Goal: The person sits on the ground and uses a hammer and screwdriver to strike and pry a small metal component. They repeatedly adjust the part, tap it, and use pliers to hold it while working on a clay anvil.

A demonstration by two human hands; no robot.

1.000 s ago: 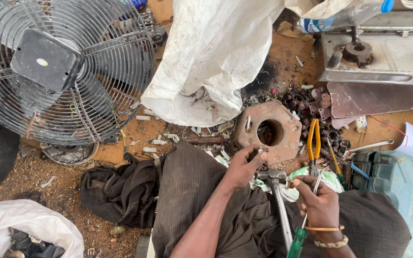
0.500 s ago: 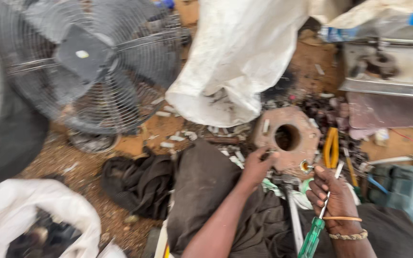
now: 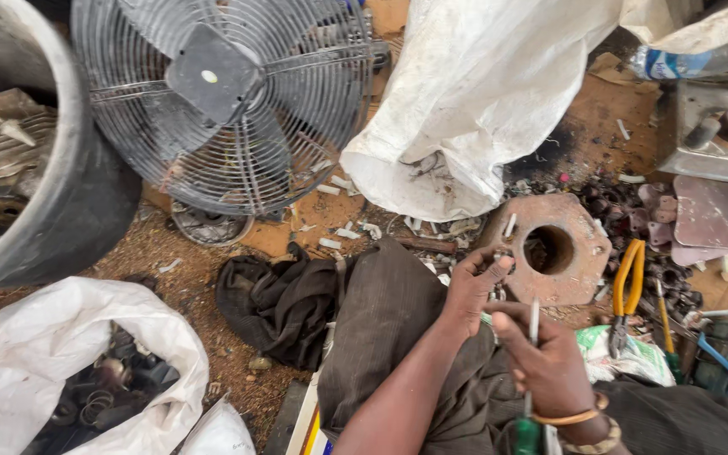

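left hand [image 3: 475, 286] grip pinches a small part [image 3: 494, 268]; right hand [image 3: 549, 362] grip closed round a green-handled screwdriver [image 3: 529, 396].

The ground [image 3: 212, 278] is brown dirt with small white bits scattered on it. A big round fan [image 3: 229, 101] in a wire cage lies at the top. Left of it sits a large dark tub [image 3: 69, 211]. A white sack [image 3: 473, 109] slumps to the right of the fan. Below the sack lies a rusty metal plate [image 3: 575, 227] with a round hole in its middle. Yellow-handled pliers [image 3: 629, 282] lie just right of the plate. A dark rag [image 3: 280, 303] is crumpled in the middle. Another white bag [image 3: 52, 337], open with dark metal parts inside, sits at the bottom left. A flat grey metal sheet [image 3: 718, 215] lies at the right.
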